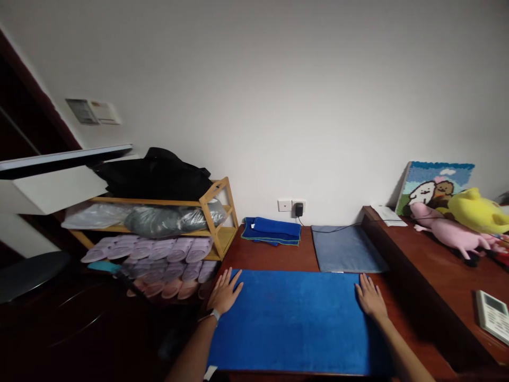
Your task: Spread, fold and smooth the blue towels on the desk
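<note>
A blue towel (294, 323) lies spread flat on the reddish-brown wooden table (270, 258). On its far left corner rests my left hand (225, 292), fingers stretched out and a pale band on the wrist. My right hand (371, 297) lies flat at the far right corner, fingers extended. Neither hand grips anything. A white tag (210, 373) sticks out at the towel's near left corner. Behind the towel are folded blue cloths (274, 232) with yellow-green edging, and a grey-blue cloth (348, 248) lies to their right.
A wooden rack (220, 233) on the left holds lilac slippers (175, 249), plastic-wrapped items and a black bag (159, 175). A plug (299, 209) sits in the wall socket, its cord trailing right. Plush toys (449, 228) and a calculator-like device (493, 317) lie on the raised right surface.
</note>
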### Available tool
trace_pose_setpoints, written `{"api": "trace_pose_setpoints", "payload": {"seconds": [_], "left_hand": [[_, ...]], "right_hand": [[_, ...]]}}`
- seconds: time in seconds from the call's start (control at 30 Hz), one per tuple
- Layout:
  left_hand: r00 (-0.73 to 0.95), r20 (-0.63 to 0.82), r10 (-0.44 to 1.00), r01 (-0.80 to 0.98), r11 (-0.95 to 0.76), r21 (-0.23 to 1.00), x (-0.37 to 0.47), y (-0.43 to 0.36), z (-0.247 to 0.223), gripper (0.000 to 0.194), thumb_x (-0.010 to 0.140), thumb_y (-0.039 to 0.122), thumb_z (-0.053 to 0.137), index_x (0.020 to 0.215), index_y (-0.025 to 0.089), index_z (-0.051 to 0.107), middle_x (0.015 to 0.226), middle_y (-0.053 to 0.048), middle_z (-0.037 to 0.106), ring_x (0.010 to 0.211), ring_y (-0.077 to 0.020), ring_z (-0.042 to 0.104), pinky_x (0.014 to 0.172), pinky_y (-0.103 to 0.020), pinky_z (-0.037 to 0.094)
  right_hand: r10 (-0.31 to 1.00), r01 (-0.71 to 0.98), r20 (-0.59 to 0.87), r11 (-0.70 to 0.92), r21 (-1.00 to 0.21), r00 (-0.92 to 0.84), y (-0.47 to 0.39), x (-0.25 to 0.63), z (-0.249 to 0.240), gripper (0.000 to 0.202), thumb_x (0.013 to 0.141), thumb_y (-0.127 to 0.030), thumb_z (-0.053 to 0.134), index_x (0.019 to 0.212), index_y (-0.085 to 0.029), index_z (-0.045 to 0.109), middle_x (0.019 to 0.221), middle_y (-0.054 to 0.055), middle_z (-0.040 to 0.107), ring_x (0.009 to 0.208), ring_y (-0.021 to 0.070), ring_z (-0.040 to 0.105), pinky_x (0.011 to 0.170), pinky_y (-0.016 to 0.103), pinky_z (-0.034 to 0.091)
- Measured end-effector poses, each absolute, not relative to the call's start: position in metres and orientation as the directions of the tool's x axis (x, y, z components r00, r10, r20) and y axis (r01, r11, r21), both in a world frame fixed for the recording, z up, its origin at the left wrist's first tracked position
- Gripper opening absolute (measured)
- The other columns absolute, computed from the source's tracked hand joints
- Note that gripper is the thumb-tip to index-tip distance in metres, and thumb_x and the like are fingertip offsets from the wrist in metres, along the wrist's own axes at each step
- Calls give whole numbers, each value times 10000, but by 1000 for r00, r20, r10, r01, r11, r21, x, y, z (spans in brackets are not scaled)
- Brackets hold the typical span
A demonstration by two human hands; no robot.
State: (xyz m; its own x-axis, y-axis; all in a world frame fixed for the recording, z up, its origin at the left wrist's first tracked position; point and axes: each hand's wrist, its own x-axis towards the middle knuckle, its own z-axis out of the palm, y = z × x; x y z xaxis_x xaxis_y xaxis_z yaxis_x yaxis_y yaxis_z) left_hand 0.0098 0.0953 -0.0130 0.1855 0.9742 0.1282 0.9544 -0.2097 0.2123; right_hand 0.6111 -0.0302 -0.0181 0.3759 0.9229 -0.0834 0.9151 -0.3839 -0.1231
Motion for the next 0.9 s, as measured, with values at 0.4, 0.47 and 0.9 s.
{"api": "trace_pose_setpoints", "payload": {"seconds": [0.4, 0.47, 0.9], "left_hand": [[143, 85, 986, 941, -162, 298, -31, 70, 2, 615, 1040, 489, 322, 1582, 219, 426, 1678, -87, 372, 1562, -248, 301, 1268, -459, 295], [180, 184, 966, 941, -224, 255, -37, 47, -8, 598, 1050, 482, 315, 1582, 235, 428, 1673, -74, 387, 1557, -256, 316, 1262, -482, 315], [170, 143, 975, 982, -180, 60, -63, -14, -33, 649, 1041, 495, 285, 1601, 186, 395, 1658, -74, 399, 1547, -274, 345, 1260, -503, 314]], "right_hand": [[915, 902, -102, -403, -155, 391, -31, 630, -25, 755, 1008, -481, 126, 1660, -103, 172, 1737, 70, 161, 1603, 221, 144, 1302, 441, 121], [909, 898, -107, -416, -142, 403, -31, 629, -22, 751, 1009, -473, 134, 1658, -100, 185, 1735, 71, 173, 1602, 227, 151, 1301, 444, 122], [947, 944, -60, -320, -82, 315, -42, 548, -28, 764, 1013, -510, 122, 1654, -102, 205, 1728, 60, 187, 1603, 255, 151, 1296, 473, 126]]}}
